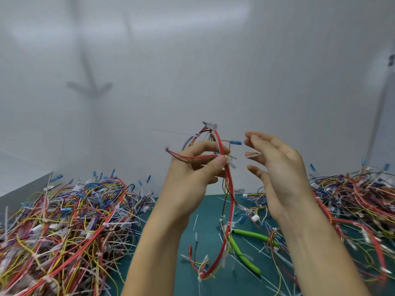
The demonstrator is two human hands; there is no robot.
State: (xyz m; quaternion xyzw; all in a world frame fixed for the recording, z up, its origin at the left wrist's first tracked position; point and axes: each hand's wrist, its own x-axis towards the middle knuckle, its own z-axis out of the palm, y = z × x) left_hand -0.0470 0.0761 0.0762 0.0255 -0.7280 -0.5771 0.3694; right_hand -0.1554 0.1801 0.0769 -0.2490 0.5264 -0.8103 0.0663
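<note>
My left hand (198, 167) is raised above the green mat (171, 248) and pinches a wire harness (226, 189) between thumb and fingers. The harness has a thick red lead, thin yellow and black wires and white cable ties; its top sticks up past my fingers, and its tail hangs down to the mat. A blue terminal (235, 142) on it points right. My right hand (277, 167) is beside it, palm toward the left, fingers loosely curved. A thin white cable tie piece (253, 155) lies at its fingers; whether it is held is unclear.
A large pile of tangled coloured wire harnesses (64, 227) covers the mat's left side, another pile (352, 201) the right. Green-handled cutters (245, 248) lie on the mat under the hanging harness, among loose white cable ties. A white wall stands behind.
</note>
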